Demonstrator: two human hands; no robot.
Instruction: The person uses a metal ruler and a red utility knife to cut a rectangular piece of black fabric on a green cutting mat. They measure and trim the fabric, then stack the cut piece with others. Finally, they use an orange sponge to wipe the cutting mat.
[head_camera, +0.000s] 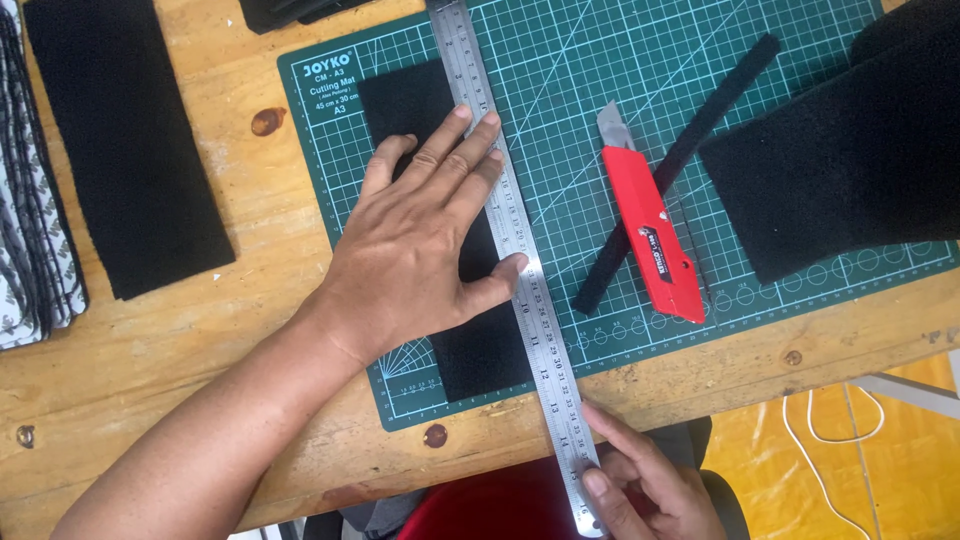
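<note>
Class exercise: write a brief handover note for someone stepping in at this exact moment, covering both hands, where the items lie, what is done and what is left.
Left hand: flat, pressing the steel ruler and black felt piece onto the green cutting mat.
Right hand: pinching the ruler's near end.
Red utility knife: lying on the mat, blade out, untouched.
Done: one thin black strip lies beside the knife.
Left: no cut along the ruler yet.

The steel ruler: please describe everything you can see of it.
The ruler is a long, flat strip of shiny grey metal with printed scale marks. It lies slanted on the green mat, over the right edge of a black felt strip. The left hand presses it down; the right hand touches its near end, which overhangs the table.
</note>
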